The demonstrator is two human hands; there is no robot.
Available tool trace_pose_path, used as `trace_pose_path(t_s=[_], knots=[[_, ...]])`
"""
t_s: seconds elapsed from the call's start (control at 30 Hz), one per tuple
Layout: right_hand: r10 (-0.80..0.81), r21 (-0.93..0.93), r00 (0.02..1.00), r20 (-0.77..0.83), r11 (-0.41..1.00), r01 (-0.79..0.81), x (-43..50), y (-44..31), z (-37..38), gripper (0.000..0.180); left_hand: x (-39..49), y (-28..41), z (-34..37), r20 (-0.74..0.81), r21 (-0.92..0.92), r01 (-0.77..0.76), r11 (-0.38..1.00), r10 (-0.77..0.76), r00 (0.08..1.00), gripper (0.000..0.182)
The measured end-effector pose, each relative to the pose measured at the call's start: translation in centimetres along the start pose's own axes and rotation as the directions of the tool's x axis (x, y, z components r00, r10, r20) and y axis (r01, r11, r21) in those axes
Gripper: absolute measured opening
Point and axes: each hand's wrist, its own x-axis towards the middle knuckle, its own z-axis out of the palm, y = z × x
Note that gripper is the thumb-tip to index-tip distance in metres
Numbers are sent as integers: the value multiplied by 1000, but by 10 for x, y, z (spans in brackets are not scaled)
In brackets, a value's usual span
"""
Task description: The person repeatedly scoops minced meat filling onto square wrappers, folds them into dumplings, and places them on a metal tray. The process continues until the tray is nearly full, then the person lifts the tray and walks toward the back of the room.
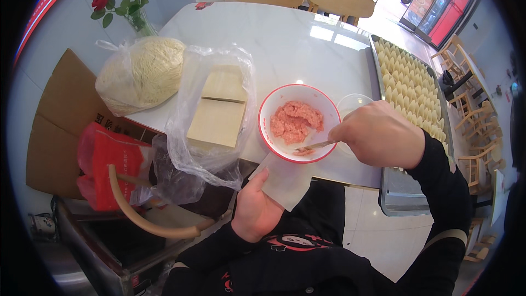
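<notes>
My left hand (259,207) holds a thin square dough wrapper (286,181) below the near rim of a white bowl with a red rim (266,105). Pink minced meat (296,119) lies in the bowl. In my right hand (376,133) is a thin flat stick (318,145), its tip down in the bowl's near side with a little meat at it. A clear round dish (354,100) sits partly hidden behind my right hand. Left of the bowl, stacks of square wrappers (217,122) rest in an open clear plastic bag (191,78).
A metal tray (400,201) bearing rows of folded dumplings (411,90) overhangs the table's right edge. Thin noodles in a tied plastic bag (141,74) lie at the left, near a vase of red roses (139,20). A wooden chair (152,226) and cardboard box (53,131) stand lower left.
</notes>
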Motion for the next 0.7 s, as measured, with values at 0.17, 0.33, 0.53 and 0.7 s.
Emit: trace_pose_path(t_s=[0.17,0.33,0.53,0.7], knots=[[70,307,998,1,949,-66,2,13,-8,17,-2,-4,5,-16,-2,-6,1000,6,1000,48],[79,498,997,7,864,-72,-13,13,-7,20,0,-6,10,76,-16,0,1000,2,997,47],[174,622,967,-184,783,-23,-45,-8,23,25,2,-12,11,136,-96,3,995,10,991,48],[204,386,896,-395,922,-39,-59,-7,49,28,2,-14,11,213,-235,75,969,-24,977,47]])
